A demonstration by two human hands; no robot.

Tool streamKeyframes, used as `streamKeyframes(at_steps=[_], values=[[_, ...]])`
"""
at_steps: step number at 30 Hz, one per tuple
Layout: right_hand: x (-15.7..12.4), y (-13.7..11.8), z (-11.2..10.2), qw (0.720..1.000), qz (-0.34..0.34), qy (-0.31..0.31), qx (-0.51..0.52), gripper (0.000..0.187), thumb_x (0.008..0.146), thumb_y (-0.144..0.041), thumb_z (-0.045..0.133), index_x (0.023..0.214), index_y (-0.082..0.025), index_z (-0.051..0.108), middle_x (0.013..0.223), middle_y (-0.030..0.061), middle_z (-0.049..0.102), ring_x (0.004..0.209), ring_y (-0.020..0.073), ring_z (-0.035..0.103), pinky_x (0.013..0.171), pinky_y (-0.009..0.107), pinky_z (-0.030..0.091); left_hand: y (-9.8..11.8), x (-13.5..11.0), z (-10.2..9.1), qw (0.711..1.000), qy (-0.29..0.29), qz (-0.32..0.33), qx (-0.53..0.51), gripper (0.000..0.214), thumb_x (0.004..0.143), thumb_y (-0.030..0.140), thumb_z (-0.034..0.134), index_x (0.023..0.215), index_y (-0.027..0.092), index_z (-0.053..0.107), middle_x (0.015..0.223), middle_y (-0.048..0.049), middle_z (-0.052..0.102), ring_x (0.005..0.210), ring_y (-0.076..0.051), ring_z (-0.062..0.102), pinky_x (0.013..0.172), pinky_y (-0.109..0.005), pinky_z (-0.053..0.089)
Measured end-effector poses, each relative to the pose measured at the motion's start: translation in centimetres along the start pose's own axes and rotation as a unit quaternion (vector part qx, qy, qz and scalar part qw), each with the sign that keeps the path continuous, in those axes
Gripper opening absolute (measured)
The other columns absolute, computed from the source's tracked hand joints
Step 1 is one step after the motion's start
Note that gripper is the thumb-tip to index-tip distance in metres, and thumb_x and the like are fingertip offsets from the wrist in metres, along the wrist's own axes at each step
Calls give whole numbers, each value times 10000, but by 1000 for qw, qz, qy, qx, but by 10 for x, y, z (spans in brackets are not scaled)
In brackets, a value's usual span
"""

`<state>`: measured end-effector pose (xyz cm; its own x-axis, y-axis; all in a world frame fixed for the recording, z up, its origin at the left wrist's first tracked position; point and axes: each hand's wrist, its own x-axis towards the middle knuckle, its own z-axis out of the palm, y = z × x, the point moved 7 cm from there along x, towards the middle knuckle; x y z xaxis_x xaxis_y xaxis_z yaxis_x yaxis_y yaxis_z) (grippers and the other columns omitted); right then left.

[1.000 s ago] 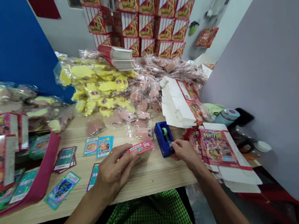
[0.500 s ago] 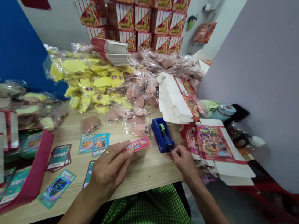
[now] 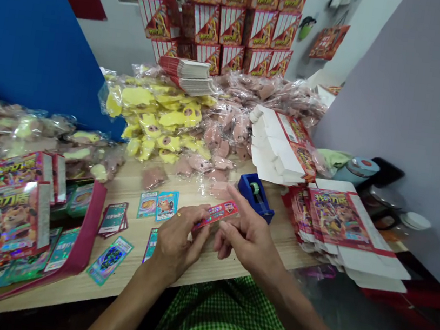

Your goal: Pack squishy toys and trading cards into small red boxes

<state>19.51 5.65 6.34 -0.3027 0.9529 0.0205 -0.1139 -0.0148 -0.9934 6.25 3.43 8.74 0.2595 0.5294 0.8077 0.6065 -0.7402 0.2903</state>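
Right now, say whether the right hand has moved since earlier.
Yes, leftward: the right hand now sits below the tape dispenser, not beside it.

This small packing workshop is running at full stretch: printed display boxes (image 3: 231, 24) are standing stacked by the wall, bagged yellow and pink items (image 3: 160, 124) are heaping across a wooden workbench (image 3: 115, 295), and a blue tape dispenser (image 3: 254, 196) is sitting near unfolded carton blanks (image 3: 339, 220).
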Motion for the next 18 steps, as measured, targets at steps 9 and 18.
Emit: streamKeyframes(at_steps=[9, 18], values=[[6, 12, 0, 995, 85, 38, -34, 921, 819, -370, 585, 1611, -89, 208, 541, -48, 637, 394, 161, 581, 385, 215, 452, 4, 3, 4, 998, -53, 17, -36, 279, 966, 102, 583, 1231, 179, 622, 1073, -102, 714, 964, -194, 703, 814, -308, 613], [1, 17, -1, 997, 28, 75, 7, 992, 836, -377, 638, 1618, -86, 102, 601, -41, 648, 478, 161, 575, 476, 247, 471, -21, 28, 11, 943, -184, -166, -223, 120, 930, 238, 667, 1037, 222, 719, 949, -52, 716, 853, -188, 676, 746, -322, 555]])
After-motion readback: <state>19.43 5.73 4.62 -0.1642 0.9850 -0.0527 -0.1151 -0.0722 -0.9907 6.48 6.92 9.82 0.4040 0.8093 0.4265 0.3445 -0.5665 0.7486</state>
